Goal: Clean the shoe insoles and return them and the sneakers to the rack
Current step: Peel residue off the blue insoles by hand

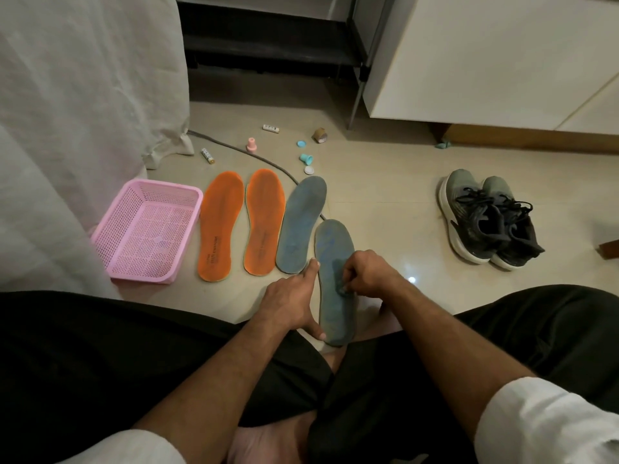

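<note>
Head view: my left hand [290, 298] steadies the blue insole [335, 283] with fingers straight, right hand [363, 274] pinches a small cloth [341, 289]; hard scrubbing could skid it off my leg.

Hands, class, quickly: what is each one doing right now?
Left hand: open, fingers straight, steadying the edge of the blue insole.
Right hand: fingers curled in a grip on something small, pressed to that insole; what it is cannot be told.
</note>
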